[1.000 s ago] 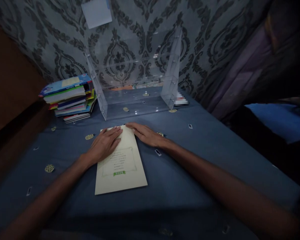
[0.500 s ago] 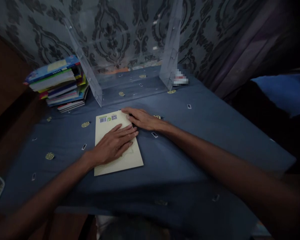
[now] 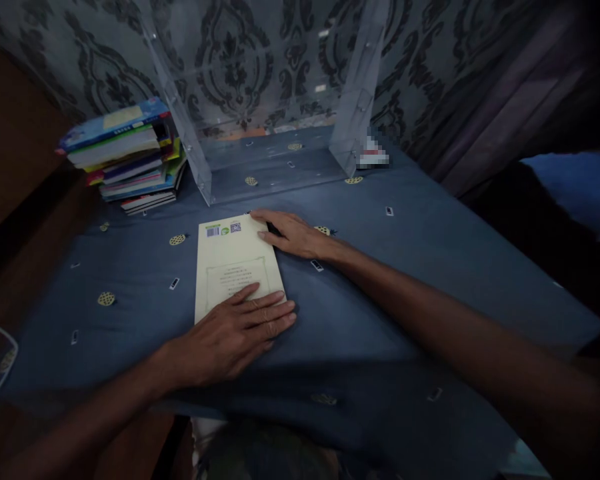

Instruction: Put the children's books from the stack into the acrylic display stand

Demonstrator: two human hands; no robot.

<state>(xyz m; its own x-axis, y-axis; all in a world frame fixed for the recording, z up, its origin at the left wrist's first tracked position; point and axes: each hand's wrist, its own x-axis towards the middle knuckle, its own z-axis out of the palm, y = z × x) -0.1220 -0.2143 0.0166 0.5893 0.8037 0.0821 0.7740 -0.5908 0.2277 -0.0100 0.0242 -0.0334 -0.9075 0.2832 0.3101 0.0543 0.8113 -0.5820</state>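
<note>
A stack of books (image 3: 125, 157) sits at the back left of the desk (image 3: 405, 267), which is covered by a dark blue cloth with little yellow round shapes on it. Just to the right of the stack stands a clear plastic rack (image 3: 275, 113), up against the wall with the big swirly pattern (image 3: 240, 60). The rack stands near the far end of a thin cream book (image 3: 233, 263), with a strip of blue cloth between them. Off to the right there is a dark curtain (image 3: 490, 100). The cream book lies flat in the middle of the desk, back cover up. Its long side runs away from the person, toward the rack, tilted just a little. The end with the barcode and the small square code is the far end. A box of small print sits in the middle of the cover. The left hand (image 3: 235, 333) lies flat and open on the near end of the book, fingers spread and pointing to the right, with the fingertips reaching past the book's right edge. The right hand (image 3: 293, 235) rests flat and open at the far right corner of the book, touching its edge, fingers pointing left. Neither hand is gripping the book; both just press or rest on it.
</note>
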